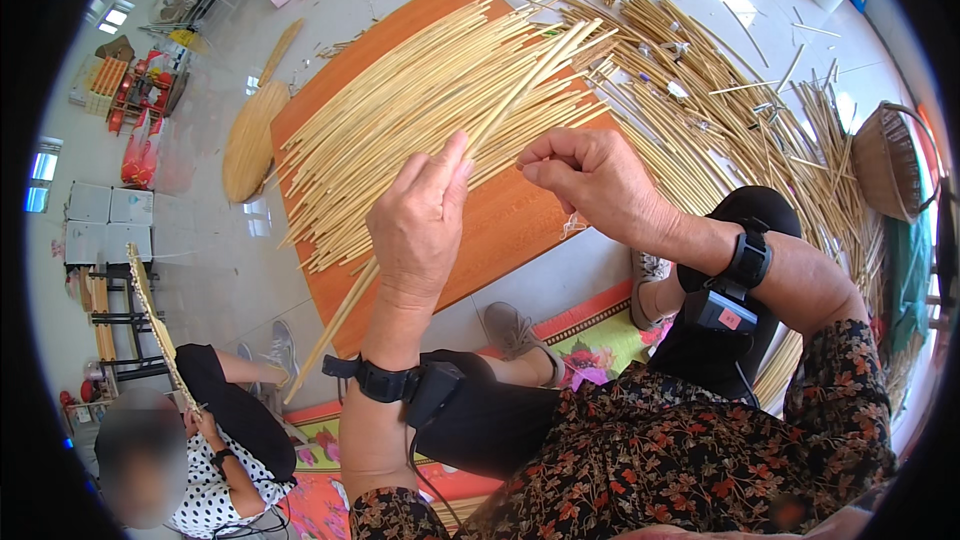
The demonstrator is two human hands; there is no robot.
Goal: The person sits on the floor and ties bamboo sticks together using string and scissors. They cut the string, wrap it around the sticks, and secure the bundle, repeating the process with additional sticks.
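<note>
A pale tiled floor [200,270] holds an orange wooden board [500,220] spread with pale straw stalks [420,110]. The left hand [420,225] pinches one long stalk [520,90] between fingers and thumb; the right hand [590,180] is curled shut just beside it, seemingly nipping thin thread. A hard pull could snap the stalk or scatter the layer.

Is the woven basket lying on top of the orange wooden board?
No, the woven basket sits on the floor at the far right, apart from the orange board, which carries only straw stalks.

Bright daylight, window glare on the glossy floor [230,240], fisheye-bent edges.
</note>
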